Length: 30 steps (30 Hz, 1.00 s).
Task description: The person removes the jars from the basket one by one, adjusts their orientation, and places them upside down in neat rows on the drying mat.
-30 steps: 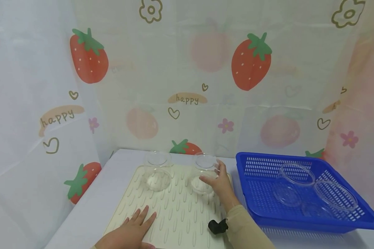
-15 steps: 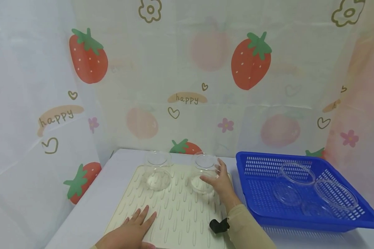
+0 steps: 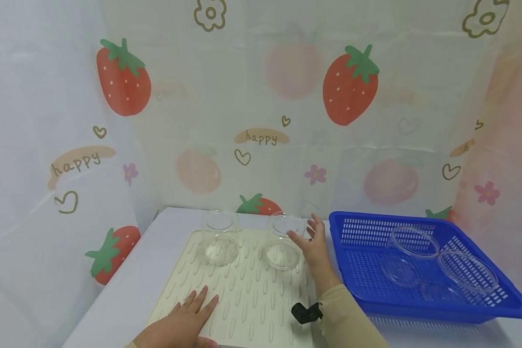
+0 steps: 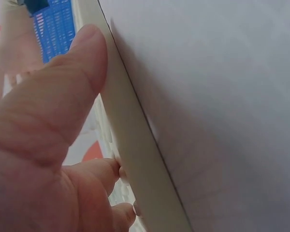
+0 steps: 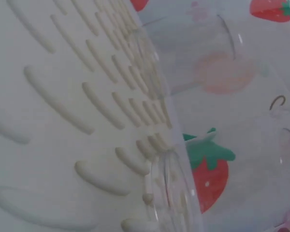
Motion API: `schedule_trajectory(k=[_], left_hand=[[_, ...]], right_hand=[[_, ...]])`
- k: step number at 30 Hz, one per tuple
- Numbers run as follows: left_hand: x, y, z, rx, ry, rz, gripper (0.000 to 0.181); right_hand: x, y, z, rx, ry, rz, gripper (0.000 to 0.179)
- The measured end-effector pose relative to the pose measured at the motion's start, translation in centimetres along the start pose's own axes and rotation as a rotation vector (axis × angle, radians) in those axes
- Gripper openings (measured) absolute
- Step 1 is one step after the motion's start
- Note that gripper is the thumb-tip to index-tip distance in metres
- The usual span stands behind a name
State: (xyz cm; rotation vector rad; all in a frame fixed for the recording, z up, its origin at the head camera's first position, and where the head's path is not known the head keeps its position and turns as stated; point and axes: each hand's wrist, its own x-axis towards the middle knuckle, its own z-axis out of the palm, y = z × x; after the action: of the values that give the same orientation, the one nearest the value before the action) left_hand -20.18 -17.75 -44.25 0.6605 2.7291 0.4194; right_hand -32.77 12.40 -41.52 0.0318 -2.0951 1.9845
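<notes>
Two clear plastic cups, a left cup (image 3: pixel 220 241) and a right cup (image 3: pixel 283 244), stand side by side near the far edge of a cream ridged mat (image 3: pixel 243 299). My right hand (image 3: pixel 316 246) is just right of the right cup, its fingers spread and holding nothing. Its thumb overlaps that cup in the head view; I cannot tell whether they touch. My left hand (image 3: pixel 180 316) rests on the mat's near left part with its fingers extended. In the left wrist view, its thumb (image 4: pixel 89 53) lies along the mat's edge (image 4: pixel 130 135).
On the right stands a blue perforated basket (image 3: pixel 361 302). Inside it are two more clear cups, one further back (image 3: pixel 402 270) and one nearer the front right (image 3: pixel 467 275). A printed strawberry curtain (image 3: pixel 261 92) hangs behind the white table (image 3: pixel 108 302).
My right hand has come off the right cup and shifted slightly right and away, its fingers opening. Both cups on the mat have stayed in place, as has my left hand.
</notes>
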Motion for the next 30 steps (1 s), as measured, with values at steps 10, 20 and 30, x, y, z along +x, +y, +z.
schedule_trajectory(k=[10, 20, 30], left_hand=[[0.0, 0.1, -0.1, -0.001, -0.015, -0.016, 0.094], [0.0, 0.0, 0.0, -0.004, -0.006, -0.015, 0.094], [-0.1, -0.1, 0.0, 0.002, 0.002, 0.02, 0.093]], right_hand=[[-0.6, -3.5, -0.6, 0.075, -0.041, -0.012, 0.077], [-0.6, -6.7, -1.9, 0.149, -0.135, -0.063, 0.073], [0.0, -9.2, -4.6, 0.056, -0.229, -0.127, 0.072]])
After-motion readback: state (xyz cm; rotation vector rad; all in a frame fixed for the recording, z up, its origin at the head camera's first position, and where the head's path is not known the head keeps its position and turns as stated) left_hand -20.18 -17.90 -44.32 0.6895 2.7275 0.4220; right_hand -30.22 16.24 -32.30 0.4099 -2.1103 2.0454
